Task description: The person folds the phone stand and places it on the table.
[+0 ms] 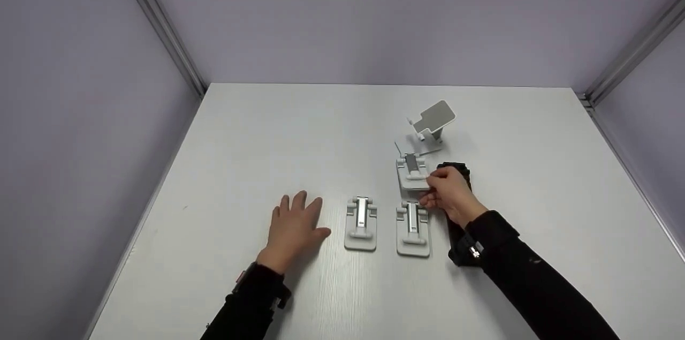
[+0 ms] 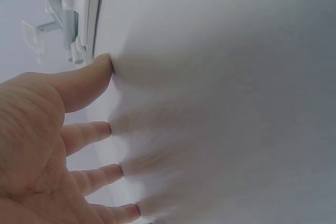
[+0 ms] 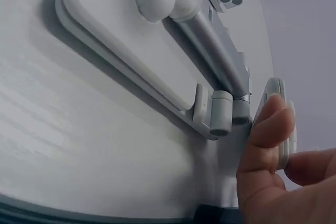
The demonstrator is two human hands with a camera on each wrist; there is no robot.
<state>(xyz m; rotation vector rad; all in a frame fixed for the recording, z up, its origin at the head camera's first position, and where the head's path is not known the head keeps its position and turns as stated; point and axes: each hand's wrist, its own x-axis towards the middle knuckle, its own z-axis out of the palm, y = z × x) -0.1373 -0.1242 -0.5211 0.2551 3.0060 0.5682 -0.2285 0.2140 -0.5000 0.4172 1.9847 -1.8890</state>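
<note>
My right hand [image 1: 449,194] pinches the edge of a folded white phone stand [image 1: 412,173], thumb on one face and fingers on the other, as the right wrist view shows. That stand is tilted above the table, just behind another folded phone stand [image 1: 413,230] that lies flat. To the left lies one more folded phone stand [image 1: 360,224]. My left hand [image 1: 294,227] rests on the table with fingers spread and fingertips touching the surface; its thumb points toward the left folded stand. Nothing is in the left hand.
An unfolded phone stand [image 1: 434,118] stands upright at the back, its plate tilted. Beneath the right forearm lies a long black object [image 1: 459,241], partly hidden. The white table [image 1: 257,131] meets grey wall panels [image 1: 353,19] at the back and sides.
</note>
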